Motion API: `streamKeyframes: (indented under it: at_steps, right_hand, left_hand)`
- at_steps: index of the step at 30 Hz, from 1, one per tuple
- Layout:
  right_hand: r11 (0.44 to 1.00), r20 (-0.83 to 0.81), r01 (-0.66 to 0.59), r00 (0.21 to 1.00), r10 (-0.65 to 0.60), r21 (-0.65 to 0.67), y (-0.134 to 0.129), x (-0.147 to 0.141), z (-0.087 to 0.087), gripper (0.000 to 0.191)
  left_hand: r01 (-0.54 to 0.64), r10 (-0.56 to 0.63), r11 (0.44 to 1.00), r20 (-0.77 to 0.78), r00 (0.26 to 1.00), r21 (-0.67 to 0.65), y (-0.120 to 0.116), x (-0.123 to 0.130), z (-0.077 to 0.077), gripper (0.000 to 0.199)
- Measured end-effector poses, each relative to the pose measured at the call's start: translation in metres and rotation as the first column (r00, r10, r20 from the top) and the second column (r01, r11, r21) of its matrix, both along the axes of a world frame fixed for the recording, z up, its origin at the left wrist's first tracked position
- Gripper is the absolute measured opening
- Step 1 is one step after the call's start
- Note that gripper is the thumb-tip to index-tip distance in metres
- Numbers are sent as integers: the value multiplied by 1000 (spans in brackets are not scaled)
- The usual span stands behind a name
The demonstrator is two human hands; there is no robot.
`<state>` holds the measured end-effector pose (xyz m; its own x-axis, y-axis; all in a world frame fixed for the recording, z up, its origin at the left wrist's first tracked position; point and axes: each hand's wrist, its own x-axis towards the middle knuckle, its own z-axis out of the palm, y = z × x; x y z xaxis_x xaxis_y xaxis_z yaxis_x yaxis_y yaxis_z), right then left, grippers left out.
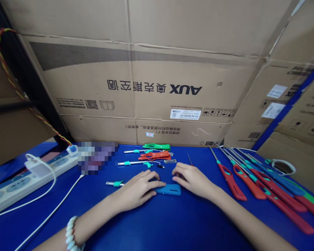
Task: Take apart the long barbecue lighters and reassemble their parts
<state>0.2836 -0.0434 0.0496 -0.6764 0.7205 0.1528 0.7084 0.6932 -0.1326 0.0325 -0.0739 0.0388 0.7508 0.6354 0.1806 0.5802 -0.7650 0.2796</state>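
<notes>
Left hand point(142, 188): thumb and index finger closed on the blue casing point(164, 190). Right hand point(192, 179): fingers curled, any grip cannot be determined, just beside the casing's right end. The casing extends rightward from the left hand, the nearer one, its long axis roughly parallel to the tabletop point(157, 226)'s far edge. Red casing point(159, 155) and green casing point(161, 147) lie toward that edge; lighters point(235, 186) toward the right edge

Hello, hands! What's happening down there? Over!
Left hand holding blue lighter handle, covering one end. Right hand close by, touch unclear. Red lighter casing lies beyond.
</notes>
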Motion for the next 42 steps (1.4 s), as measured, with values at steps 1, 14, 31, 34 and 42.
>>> streamKeyframes:
  at_steps: [1, 14, 31, 34, 42]
  right_hand:
    - [998, -37, -41, 999, 39, -51, -4, -3, -1, 18]
    - [995, 95, -97, 991, 95, 13, -23, -26, -3, 17]
    - [976, 14, -173, 984, 176, -132, -27, -24, -3, 25]
    - [979, 34, -165, 985, 170, -122, -28, -25, -3, 27]
    - [972, -1, -164, 986, 167, -170, -27, -24, 0, 31]
  left_hand:
    - [-12, 12, 1000, 13, 1000, 4, 1, -1, 1, 40]
    - [-120, 307, 786, 215, 927, -607, 12, -10, 5, 9]
    - [-143, 202, 848, 62, 977, -511, -1, -2, 13, 16]
    - [-164, 194, 882, 23, 981, -442, -3, -1, 14, 19]
    - [-125, 145, 912, 22, 989, -391, -6, 1, 13, 25]
